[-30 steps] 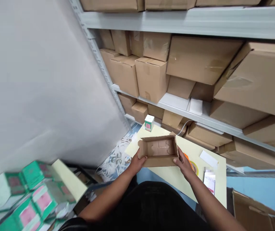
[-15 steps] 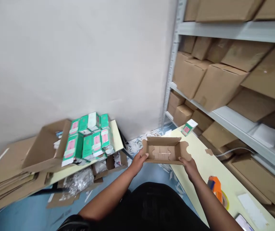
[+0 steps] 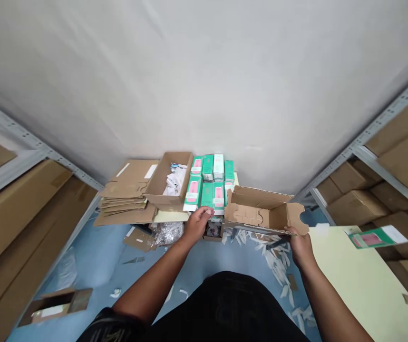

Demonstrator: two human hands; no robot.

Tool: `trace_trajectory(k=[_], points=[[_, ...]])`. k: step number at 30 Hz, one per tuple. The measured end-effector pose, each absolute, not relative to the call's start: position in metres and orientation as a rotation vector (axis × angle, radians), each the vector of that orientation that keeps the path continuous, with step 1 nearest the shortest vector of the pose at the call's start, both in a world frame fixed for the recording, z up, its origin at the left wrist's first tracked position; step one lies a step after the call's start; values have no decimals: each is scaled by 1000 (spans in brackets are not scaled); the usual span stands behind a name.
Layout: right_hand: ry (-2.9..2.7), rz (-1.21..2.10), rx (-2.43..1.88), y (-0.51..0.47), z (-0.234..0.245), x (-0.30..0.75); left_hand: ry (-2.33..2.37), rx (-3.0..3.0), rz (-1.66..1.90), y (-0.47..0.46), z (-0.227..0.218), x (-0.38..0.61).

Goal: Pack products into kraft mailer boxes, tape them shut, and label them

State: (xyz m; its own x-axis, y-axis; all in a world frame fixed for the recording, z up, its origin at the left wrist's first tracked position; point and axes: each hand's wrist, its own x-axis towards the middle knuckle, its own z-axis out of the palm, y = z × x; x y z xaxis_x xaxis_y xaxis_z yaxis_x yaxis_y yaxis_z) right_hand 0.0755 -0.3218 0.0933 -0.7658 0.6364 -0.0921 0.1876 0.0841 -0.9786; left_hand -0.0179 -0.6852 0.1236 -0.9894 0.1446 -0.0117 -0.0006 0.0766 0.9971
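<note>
My right hand [image 3: 298, 245] is closed on the right end of a small open brown carton [image 3: 261, 213], which it holds up alone, tilted with its inside facing me. My left hand [image 3: 197, 223] is off the carton and reaches forward to the lower edge of a pile of green and pink boxes [image 3: 209, 185]. Its fingers are loosely bent and nothing shows in them. The pile lies on a low pale-yellow board [image 3: 166, 216] against the white wall.
Left of the pile stand an open carton with white packets [image 3: 168, 179] and a stack of flat cardboard [image 3: 125, 197]. A pale-yellow table [image 3: 361, 285] at right carries one green box [image 3: 373, 236]. Metal shelves with brown cartons [image 3: 354, 190] flank both sides. Paper scraps [image 3: 277, 266] litter the blue floor.
My view has swung left from the shelves to the wall. My left hand let go of the carton and reached to the green boxes. My right hand now holds the carton alone.
</note>
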Motion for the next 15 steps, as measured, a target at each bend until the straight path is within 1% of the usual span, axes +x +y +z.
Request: trace_trajectory(k=[4,8,11,15], points=[[-2006,1899,-808,-374,118,40,2548,82,1927,-763,145,-60],[-2023,2131,-792,-408,144,3,2768,91,1586,-821,163,-106],[-2044,2194,-762,-421,155,-32,2867,49,1340,-847,157,-143],[-2093,2242,-694,-431,152,-83,2879,-71,784,-862,133,-192]])
